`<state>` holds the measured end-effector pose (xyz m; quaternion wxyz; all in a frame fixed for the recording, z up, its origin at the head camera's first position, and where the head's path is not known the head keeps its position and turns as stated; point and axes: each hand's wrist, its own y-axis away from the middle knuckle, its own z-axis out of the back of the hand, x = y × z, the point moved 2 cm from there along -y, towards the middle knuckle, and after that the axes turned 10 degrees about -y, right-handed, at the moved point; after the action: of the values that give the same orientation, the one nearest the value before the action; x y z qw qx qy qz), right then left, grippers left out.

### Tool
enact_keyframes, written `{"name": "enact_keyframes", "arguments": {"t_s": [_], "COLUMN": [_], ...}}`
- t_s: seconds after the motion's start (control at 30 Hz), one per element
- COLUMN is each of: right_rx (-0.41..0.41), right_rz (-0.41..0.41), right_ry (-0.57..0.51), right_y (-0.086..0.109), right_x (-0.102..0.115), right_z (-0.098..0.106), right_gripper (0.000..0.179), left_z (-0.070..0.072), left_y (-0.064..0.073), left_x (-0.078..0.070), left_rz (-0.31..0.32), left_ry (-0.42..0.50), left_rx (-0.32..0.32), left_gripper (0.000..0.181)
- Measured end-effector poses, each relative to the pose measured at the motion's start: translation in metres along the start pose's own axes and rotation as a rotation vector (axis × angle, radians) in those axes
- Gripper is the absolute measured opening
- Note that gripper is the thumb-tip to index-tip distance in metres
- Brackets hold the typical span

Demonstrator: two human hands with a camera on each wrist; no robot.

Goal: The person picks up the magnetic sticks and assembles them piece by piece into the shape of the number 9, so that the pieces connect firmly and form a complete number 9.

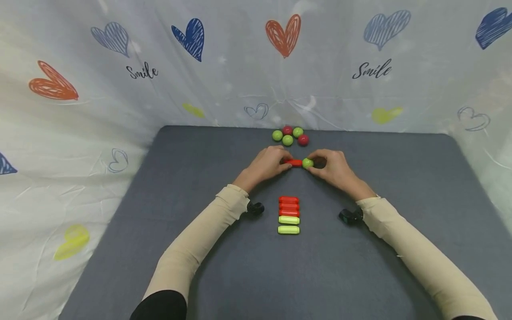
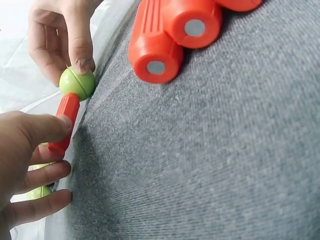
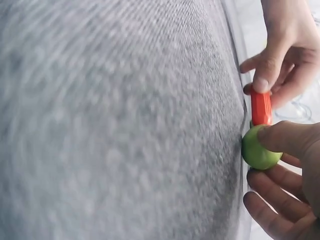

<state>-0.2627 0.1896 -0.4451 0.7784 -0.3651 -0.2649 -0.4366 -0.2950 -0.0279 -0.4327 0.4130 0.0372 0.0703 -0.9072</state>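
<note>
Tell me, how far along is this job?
Early on, it seems. Done: one red rod touches a green ball. In hand: the left hand pinches that rod, the right hand that ball. Perhaps remaining: three red rods, two yellow-green rods and five balls, apart from that pair.

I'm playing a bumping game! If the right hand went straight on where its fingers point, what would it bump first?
Past the green ball it pinches, the right hand would probably meet the red stick first, which touches the ball; the left hand holds its other end.
</note>
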Motion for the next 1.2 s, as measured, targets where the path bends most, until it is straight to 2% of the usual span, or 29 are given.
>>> {"name": "enact_keyframes", "arguments": {"t_s": [0.33, 0.6, 0.77, 0.83, 0.9, 1.0, 1.07, 1.2], "right_rx": [0.002, 0.008, 0.009, 0.005, 0.007, 0.016, 0.019, 0.012], "right_rz": [-0.005, 0.043, 0.067, 0.07, 0.072, 0.065, 0.058, 0.061], "right_ry": [0.011, 0.062, 0.081, 0.082, 0.082, 0.076, 0.074, 0.06], "right_y": [-0.001, 0.0, -0.001, -0.001, -0.002, -0.003, -0.004, -0.003], "right_x": [0.001, 0.001, 0.001, 0.002, 0.003, 0.004, 0.005, 0.004], "right_z": [-0.001, -0.002, -0.002, -0.002, -0.003, -0.004, -0.005, -0.008], "right_gripper": [0.026, 0.033, 0.031, 0.03, 0.03, 0.029, 0.029, 0.03], "left_z": [0.0, -0.001, 0.0, 0.002, 0.005, 0.011, 0.013, 0.012], "left_y": [-0.001, -0.003, -0.004, -0.006, -0.007, -0.01, -0.013, -0.021], "left_x": [-0.002, -0.003, -0.001, 0.003, 0.009, 0.02, 0.026, 0.032], "left_rz": [0.008, -0.003, -0.022, -0.006, 0.035, 0.108, 0.142, 0.171], "left_ry": [0.01, 0.011, 0.033, 0.067, 0.122, 0.171, 0.171, 0.091], "left_rx": [-0.007, -0.022, -0.015, -0.011, -0.023, -0.073, -0.109, -0.132], "left_gripper": [0.022, 0.022, 0.024, 0.027, 0.03, 0.032, 0.031, 0.033]}}
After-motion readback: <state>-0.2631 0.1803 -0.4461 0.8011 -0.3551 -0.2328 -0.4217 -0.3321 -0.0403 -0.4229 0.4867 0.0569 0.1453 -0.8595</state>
